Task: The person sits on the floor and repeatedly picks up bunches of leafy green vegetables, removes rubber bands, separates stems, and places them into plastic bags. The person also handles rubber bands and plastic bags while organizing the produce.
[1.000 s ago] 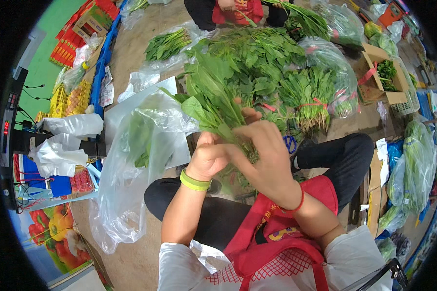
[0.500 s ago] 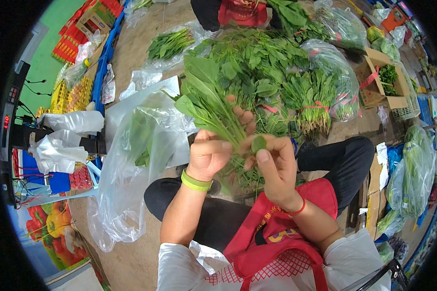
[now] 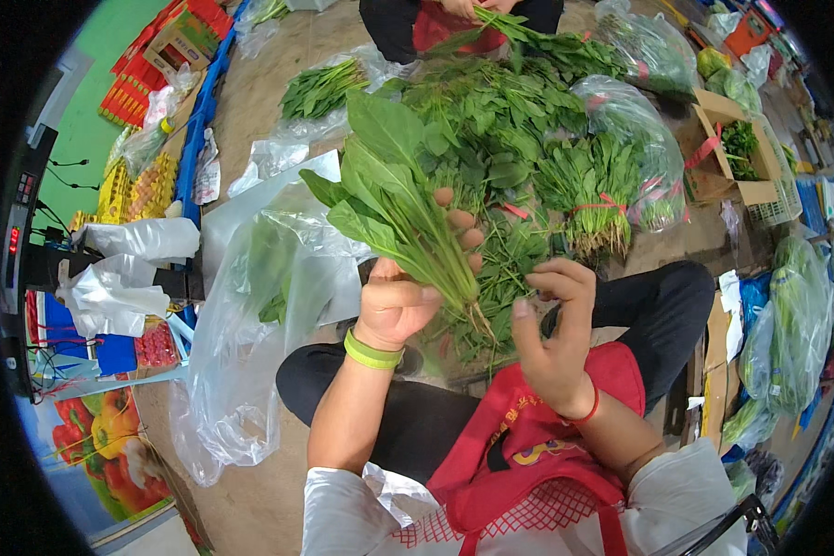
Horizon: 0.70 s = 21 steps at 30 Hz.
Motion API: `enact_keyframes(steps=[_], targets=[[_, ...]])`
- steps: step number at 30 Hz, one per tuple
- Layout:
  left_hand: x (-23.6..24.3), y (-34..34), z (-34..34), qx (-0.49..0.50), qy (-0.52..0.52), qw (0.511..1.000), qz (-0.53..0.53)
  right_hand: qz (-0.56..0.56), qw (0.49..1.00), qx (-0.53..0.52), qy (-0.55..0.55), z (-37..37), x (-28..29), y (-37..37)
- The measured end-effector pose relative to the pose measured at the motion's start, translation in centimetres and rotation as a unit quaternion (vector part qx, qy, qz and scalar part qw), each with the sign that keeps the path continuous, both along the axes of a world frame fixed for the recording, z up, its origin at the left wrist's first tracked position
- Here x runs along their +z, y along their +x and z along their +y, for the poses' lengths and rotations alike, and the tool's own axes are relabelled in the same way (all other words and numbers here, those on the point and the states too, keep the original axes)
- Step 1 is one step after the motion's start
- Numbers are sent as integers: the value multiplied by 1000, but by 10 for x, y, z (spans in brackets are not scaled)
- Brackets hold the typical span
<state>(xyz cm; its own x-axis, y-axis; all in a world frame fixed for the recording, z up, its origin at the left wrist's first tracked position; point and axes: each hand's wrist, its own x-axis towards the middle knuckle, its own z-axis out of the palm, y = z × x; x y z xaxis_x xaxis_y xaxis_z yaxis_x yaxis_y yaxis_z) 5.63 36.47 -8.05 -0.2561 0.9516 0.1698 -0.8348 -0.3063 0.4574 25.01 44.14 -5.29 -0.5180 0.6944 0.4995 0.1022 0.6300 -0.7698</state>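
My left hand [image 3: 394, 310], with a yellow-green band at the wrist, is closed around the stems of a bunch of spinach [image 3: 389, 199]. Its broad leaves point up and away to the left, and thin root ends hang toward the right. The fingertips show along the far side of the stems. To the right of the roots, my right hand [image 3: 561, 329] is raised with fingers curved and apart, holding nothing. Below and beyond the bunch lies a heap of loose greens [image 3: 491, 116] on the floor. A tied bundle of greens [image 3: 598, 190] stands right of it.
A clear plastic bag [image 3: 241, 343] with a few leaves lies to my left. Bagged greens [image 3: 635, 130] and a cardboard box [image 3: 713, 139] are at the right. Across the heap, another person's hands [image 3: 477, 7] hold greens. More bagged vegetables [image 3: 792, 324] lie at the far right.
My right hand has drawn back from the stems toward the right, its fingers spread; the small round leaf it pinched is no longer in it. The other person's hands have come into view.
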Motion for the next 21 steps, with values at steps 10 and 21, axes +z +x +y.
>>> enact_keyframes(steps=[10, 21], targets=[[5, 6, 3, 30, -35, 995, 84, -41, 973, 97, -205, 4, 5, -37], [18, 5, 1, 33, -31, 997, 60, 62, 854, 195, -478, 14, 2, -32]])
